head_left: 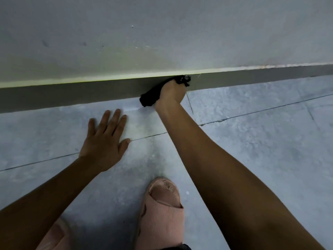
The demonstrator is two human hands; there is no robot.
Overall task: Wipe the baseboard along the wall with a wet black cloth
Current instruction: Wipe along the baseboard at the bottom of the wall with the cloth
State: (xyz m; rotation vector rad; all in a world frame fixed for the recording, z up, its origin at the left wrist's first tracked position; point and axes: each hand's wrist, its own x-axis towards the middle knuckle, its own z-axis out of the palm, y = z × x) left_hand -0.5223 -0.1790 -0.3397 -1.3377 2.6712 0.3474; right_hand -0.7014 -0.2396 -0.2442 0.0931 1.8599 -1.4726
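Note:
A dark grey baseboard (72, 95) runs along the foot of a pale wall (162, 33), from left to right across the view. My right hand (172, 92) presses a black cloth (150, 98) against the baseboard near the middle. The cloth bunches out to the left of the hand and peeks past the fingers at the top. My left hand (105, 141) lies flat on the floor with fingers spread, left of and nearer than the cloth, holding nothing.
The floor (252, 141) is grey tile with thin dark joints. A foot in a pink slipper (161, 212) stands at the bottom centre, and part of a second pink slipper (55, 235) shows at the bottom left.

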